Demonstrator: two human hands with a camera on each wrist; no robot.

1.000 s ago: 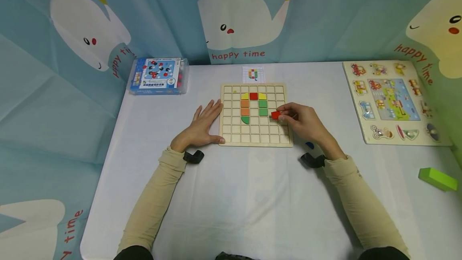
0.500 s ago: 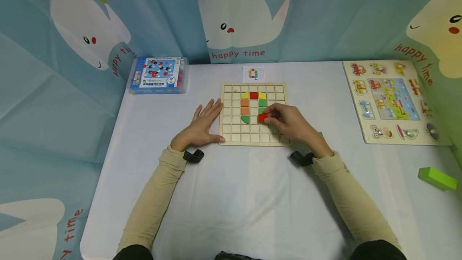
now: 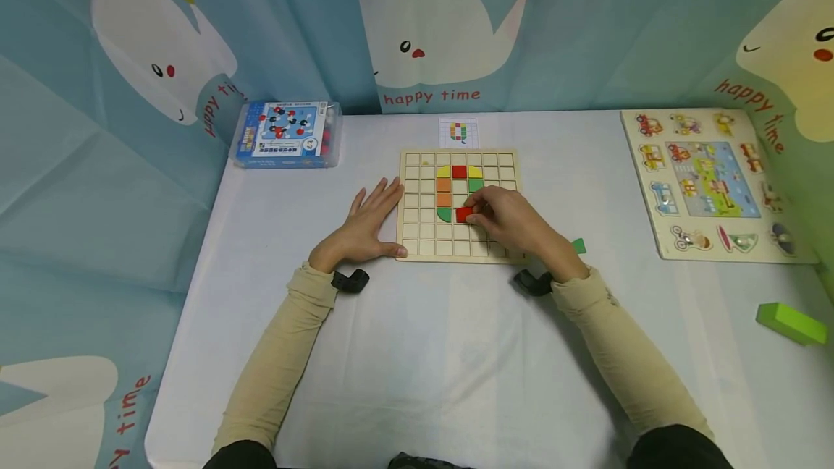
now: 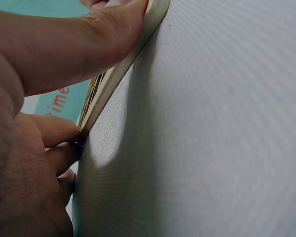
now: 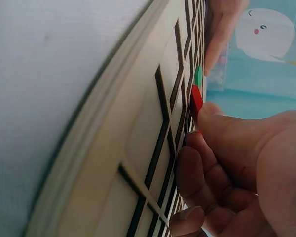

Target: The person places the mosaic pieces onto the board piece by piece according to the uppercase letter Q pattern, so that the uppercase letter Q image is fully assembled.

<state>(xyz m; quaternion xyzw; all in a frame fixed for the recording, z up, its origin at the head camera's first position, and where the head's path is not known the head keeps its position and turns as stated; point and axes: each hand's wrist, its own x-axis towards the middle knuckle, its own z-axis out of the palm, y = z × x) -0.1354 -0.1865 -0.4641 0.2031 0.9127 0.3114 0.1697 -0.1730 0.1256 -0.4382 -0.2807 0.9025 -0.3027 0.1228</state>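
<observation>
A wooden grid board [image 3: 417, 231] lies mid-table. My left hand [image 3: 360, 231] rests along its left edge, fingers spread and straight, thumb at the lower left corner. Between thumb and fingertips my right hand [image 3: 517, 221] pinches a red square tile [image 3: 463, 215], low over the grid, just right of a green quarter-round tile [image 3: 444, 215]. In the right wrist view the red tile [image 5: 196, 100] tilts against the grid. Two orange squares [image 3: 444, 192] form the left column, with a red square [image 3: 459, 172] between yellow corner tiles [image 3: 443, 172] on top. A green square [image 3: 476, 185] shows right; my right hand covers the cells below it.
A small pattern card [image 3: 459, 133] lies behind the board. At the back left is a boxed set [image 3: 287, 134], at the right a picture puzzle board [image 3: 710, 237]. A green piece [image 3: 578, 245] lies beside my right wrist, a green block [image 3: 791, 323] far right.
My right hand has carried the red tile leftward across the grid to beside the green quarter-round. A green piece by the right wrist has come into view; a blue one is now hidden.
</observation>
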